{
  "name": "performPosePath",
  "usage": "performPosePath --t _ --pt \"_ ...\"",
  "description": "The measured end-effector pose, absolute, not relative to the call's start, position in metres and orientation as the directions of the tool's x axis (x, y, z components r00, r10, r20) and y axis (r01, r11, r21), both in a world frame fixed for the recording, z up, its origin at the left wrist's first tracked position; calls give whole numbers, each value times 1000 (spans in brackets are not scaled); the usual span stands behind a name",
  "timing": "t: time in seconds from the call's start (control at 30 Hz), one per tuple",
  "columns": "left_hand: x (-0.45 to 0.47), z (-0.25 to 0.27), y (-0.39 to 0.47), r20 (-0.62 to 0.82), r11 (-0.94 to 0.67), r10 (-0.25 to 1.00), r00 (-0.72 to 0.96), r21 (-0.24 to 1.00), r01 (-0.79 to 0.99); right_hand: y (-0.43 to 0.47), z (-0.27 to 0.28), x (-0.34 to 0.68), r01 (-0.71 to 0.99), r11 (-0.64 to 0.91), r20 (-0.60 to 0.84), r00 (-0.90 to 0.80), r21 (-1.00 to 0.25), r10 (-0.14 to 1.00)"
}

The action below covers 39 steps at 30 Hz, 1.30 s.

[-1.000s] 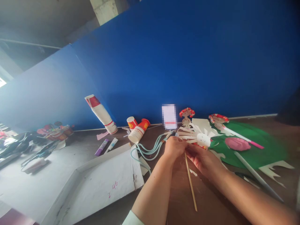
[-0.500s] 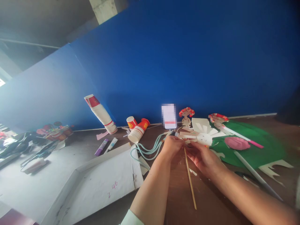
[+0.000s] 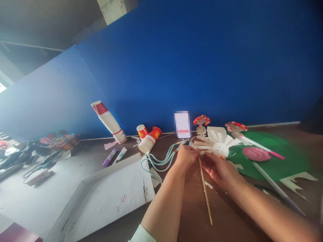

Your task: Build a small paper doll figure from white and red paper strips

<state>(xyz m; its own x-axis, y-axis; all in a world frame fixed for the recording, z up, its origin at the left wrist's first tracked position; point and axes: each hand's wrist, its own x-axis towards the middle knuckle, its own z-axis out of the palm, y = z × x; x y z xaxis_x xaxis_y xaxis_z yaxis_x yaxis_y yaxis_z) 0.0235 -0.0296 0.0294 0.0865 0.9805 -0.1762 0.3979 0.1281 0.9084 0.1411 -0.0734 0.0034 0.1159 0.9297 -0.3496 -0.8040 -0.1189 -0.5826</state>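
A thin wooden stick [image 3: 205, 191] slants toward me above the brown tabletop. Its upper end disappears between the fingertips of both hands. My left hand [image 3: 187, 158] is closed in a pinch on that end. Close on the right, my right hand [image 3: 218, 168] has its fingers bent around a narrow strip of a cut paper cup; its exact grip is partly hidden. The cut paper cup [image 3: 220, 150] has a smiling face drawn on its round base, and its white strips fan outward. It lies just beyond my right hand, with one strip reaching toward the stick.
Pale blue cables [image 3: 161, 161] loop left of my hands, beside a white box lid [image 3: 101, 198]. Paper cups [image 3: 148, 143], a tall leaning cup stack [image 3: 111, 124] and glue sticks [image 3: 109, 158] lie farther left. Green paper [image 3: 280, 168] with cutouts spreads rightward. A blue wall [image 3: 189, 67] stands behind.
The strip between my hands sits slightly lower, and my right fingers have drawn a little closer to the stick. Both hands stay in nearly the same place.
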Motion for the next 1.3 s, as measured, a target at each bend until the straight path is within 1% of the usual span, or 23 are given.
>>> performPosePath --t 0.17,0.3,0.5,0.63,0.77,0.83,1.03,1.3 --pt "25 36 -31 -178 123 982 67 862 492 -72 3 141 -815 -104 -363 137 -570 922" --pt "25 37 -32 -185 129 981 62 854 504 -70 3 141 -800 -120 -382 144 -587 913" --pt "25 37 -33 -175 112 982 70 839 532 -67 -3 142 -760 -101 -323 149 -642 934" --pt "25 38 -34 -177 116 982 71 850 513 -65 -9 146 -754 -114 -316 129 -647 940" --pt "26 38 -35 -168 101 982 87 853 513 -63 -13 149 -713 -100 -272 131 -694 953" --pt "26 38 -35 -172 95 980 99 846 525 -63 -13 148 -720 -103 -284 135 -686 949" --pt "27 37 -36 -143 73 986 83 824 563 -64 -10 146 -787 -107 -357 150 -607 922" --pt "27 37 -34 -150 68 985 86 796 602 -65 -5 148 -747 -113 -350 168 -655 922"
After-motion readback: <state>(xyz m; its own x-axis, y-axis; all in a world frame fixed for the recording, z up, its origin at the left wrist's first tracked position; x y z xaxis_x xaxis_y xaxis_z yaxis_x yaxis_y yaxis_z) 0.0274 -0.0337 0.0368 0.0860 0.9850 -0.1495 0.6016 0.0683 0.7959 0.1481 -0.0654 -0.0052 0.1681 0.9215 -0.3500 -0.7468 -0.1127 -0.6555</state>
